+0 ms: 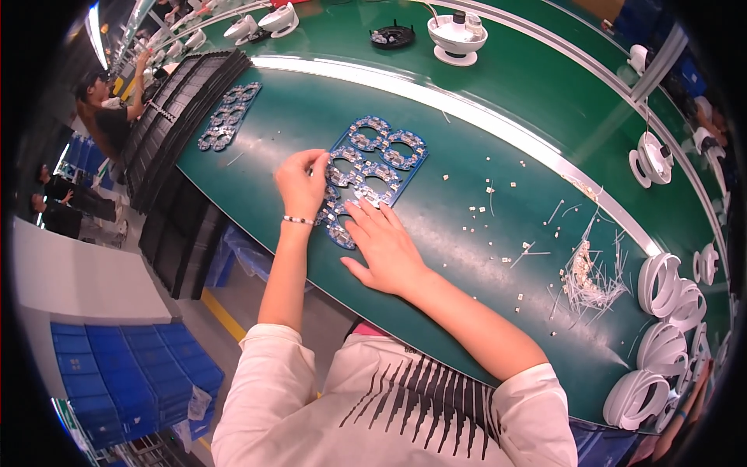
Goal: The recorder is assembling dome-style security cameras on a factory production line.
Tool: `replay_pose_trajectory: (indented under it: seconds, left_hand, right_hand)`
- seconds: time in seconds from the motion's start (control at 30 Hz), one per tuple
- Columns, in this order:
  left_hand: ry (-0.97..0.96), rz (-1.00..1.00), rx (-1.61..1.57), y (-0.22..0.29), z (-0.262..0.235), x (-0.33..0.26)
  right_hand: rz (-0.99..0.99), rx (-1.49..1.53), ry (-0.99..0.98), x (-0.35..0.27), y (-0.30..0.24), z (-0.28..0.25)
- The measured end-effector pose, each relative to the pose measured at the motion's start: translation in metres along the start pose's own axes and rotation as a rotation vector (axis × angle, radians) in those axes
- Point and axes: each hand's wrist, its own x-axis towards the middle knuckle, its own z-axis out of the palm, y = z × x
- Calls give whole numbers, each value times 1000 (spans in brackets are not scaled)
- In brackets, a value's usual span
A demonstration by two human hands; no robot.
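Observation:
A blue circuit board panel (pixel 399 173) with several round cut-outs lies on the green table in front of me. My left hand (pixel 302 185), with a beaded bracelet at the wrist, is at the panel's left edge. Its thumb and fingertips are pinched together; what is between them, if anything, is too small to make out. Flat on the near side of the panel rests my right hand (pixel 385 247), its fingers stretched out and slightly apart. Both hands partly cover the board.
Another blue panel (pixel 227 117) lies at the far left, beside stacked black trays (pixel 175 124). Thin white strips (pixel 595 284) and small pale pieces are heaped at the right, near white rings (pixel 660 284). Beyond a white rail, a white bowl-shaped unit (pixel 457 35) stands.

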Motion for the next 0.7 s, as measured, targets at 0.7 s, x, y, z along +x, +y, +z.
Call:
replay_pose_trajectory:
  seconds: [0.7]
  left_hand:
    - [-117, 176, 116, 13, 2, -10]
  right_hand:
    - [-4, -8, 17, -1, 2, 1]
